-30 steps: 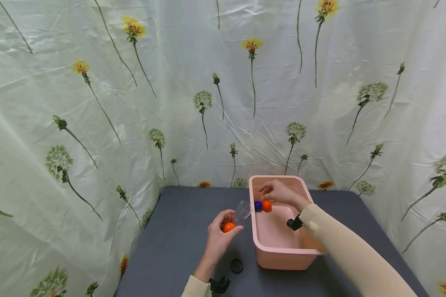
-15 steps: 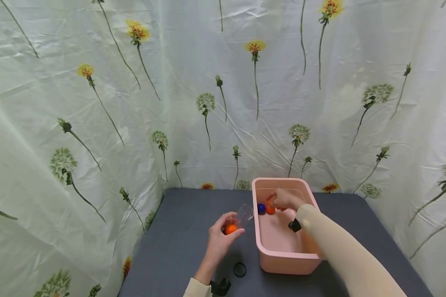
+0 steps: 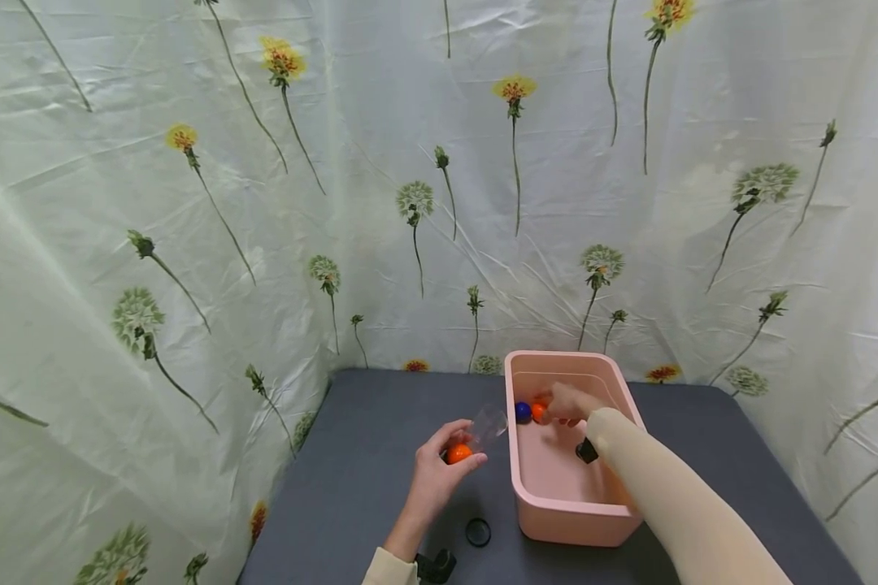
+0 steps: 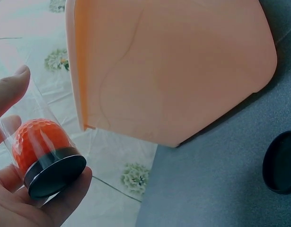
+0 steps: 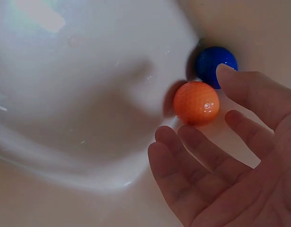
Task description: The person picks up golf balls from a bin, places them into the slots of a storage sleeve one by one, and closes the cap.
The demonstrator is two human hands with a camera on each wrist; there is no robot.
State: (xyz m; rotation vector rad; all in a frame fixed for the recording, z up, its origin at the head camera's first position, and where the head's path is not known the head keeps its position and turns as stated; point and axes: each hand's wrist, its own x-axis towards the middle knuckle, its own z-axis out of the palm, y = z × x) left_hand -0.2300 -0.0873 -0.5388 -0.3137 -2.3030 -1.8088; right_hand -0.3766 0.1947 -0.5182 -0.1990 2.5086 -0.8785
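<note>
My left hand (image 3: pixel 435 471) grips a clear plastic tube (image 3: pixel 490 424), tilted with its far end toward the bin. Inside the tube, an orange golf ball (image 4: pixel 39 142) sits against the black end cap (image 4: pixel 57 175). My right hand (image 5: pixel 240 156) is down inside the pink bin (image 3: pixel 578 524), its fingers spread and loosely bent. Close by its fingertips lies a second orange golf ball (image 5: pixel 196 103). In the right wrist view no finger clearly grips that ball. A dark blue ball (image 5: pixel 216 66) lies right beside it in the bin's corner, partly covered by the thumb.
A round black cap (image 3: pixel 478 532) lies on the grey tabletop (image 3: pixel 366 455) between my left wrist and the bin. Behind the table hangs a pale curtain (image 3: pixel 380 260) printed with dandelions. The bin's walls stand around my right hand.
My right hand has come down from above the balls to beside the orange one in the bin. My left hand keeps its grip on the tube. The head view has shifted slightly.
</note>
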